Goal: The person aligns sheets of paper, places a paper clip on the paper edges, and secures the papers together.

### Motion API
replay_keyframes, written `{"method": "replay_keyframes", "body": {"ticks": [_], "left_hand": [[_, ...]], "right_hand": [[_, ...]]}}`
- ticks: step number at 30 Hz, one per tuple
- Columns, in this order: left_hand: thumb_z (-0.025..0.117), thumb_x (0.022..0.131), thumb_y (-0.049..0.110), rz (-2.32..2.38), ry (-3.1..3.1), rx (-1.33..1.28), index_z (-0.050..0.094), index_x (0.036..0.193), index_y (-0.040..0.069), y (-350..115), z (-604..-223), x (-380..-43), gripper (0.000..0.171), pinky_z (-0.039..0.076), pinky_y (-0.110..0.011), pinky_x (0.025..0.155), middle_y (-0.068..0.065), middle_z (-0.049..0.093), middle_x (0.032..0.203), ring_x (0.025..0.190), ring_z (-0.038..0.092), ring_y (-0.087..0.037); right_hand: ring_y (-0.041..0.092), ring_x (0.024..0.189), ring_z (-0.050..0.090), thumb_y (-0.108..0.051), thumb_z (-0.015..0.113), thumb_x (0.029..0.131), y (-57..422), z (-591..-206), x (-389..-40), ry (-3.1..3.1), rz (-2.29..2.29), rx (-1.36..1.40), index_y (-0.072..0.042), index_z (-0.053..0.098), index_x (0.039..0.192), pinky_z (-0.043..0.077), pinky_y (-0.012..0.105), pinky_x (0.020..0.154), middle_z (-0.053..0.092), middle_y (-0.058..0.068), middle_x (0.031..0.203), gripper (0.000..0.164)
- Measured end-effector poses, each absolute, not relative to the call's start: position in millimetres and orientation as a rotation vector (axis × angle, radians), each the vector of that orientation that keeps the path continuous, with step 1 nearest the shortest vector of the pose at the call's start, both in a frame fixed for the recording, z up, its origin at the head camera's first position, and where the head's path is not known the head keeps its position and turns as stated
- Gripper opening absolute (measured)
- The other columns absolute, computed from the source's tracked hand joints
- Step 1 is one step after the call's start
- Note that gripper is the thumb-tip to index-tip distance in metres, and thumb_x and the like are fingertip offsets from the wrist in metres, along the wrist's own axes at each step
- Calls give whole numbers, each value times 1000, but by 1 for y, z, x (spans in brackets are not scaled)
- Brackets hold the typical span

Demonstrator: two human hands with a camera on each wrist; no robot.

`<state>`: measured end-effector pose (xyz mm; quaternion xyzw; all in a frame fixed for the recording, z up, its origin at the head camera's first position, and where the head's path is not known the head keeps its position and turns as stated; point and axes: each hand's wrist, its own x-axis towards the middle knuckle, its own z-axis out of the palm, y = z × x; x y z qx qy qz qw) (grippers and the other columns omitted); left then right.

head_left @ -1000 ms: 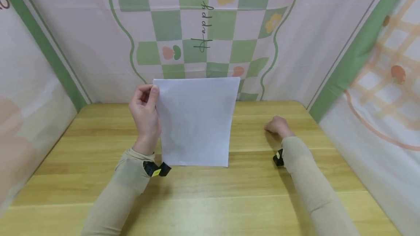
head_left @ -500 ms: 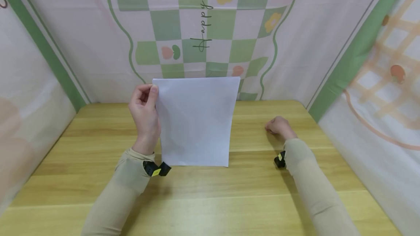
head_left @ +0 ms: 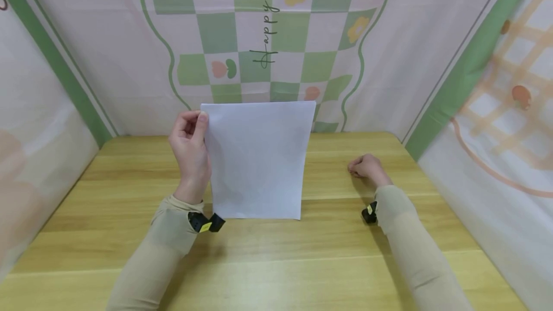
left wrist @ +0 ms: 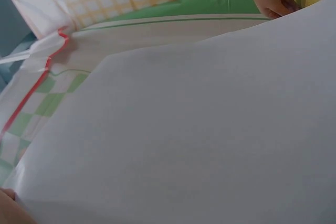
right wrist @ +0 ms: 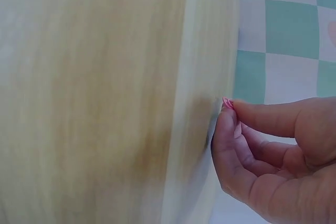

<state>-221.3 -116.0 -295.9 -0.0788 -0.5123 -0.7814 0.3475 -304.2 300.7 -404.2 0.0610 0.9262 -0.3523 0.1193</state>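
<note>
A blank white sheet of paper (head_left: 261,162) stands nearly upright above the table. My left hand (head_left: 190,152) pinches it at the upper left corner between thumb and fingers. In the left wrist view the paper (left wrist: 184,140) fills most of the picture, with only a bit of that hand (left wrist: 14,211) at the lower left. Off to the right, my right hand (head_left: 367,167) is low over the table, apart from the paper. In the right wrist view its thumb and forefinger pinch a tiny pink looped wire, a paper clip (right wrist: 227,103), mostly hidden by the fingertips.
The wooden table (head_left: 268,263) spreads beneath both arms. A printed cloth (head_left: 255,32) with green checks hangs behind it, and more cloth (head_left: 488,157) encloses the right side. Each sleeve carries a small black wrist camera (head_left: 206,223).
My right wrist has turned slightly and shifted a little right and toward me, so more of its fingers shows. The left hand and paper hold still.
</note>
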Motion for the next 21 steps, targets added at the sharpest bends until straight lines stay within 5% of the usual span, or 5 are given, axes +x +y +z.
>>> {"method": "replay_keyframes", "body": {"ticks": [7, 21], "left_hand": [[65, 89, 13, -2036, -1313, -212, 60, 96, -5, -115, -296, -222, 19, 43, -21, 70, -3, 57, 87, 80, 51, -16], [63, 90, 13, -2047, -1321, -218, 59, 98, -6, -115, -297, -221, 21, 44, -21, 72, -3, 57, 89, 82, 52, -16]], "right_hand": [[10, 77, 62, -6, 53, 93, 295, -400, -297, 2693, -1099, 227, 9, 63, 110, 52, 22, 72, 68, 16, 100, 24], [21, 92, 66, -11, 54, 95, 285, -383, -285, 2731, -1116, 219, 8, 60, 115, 52, 33, 86, 65, 20, 110, 28]]}}
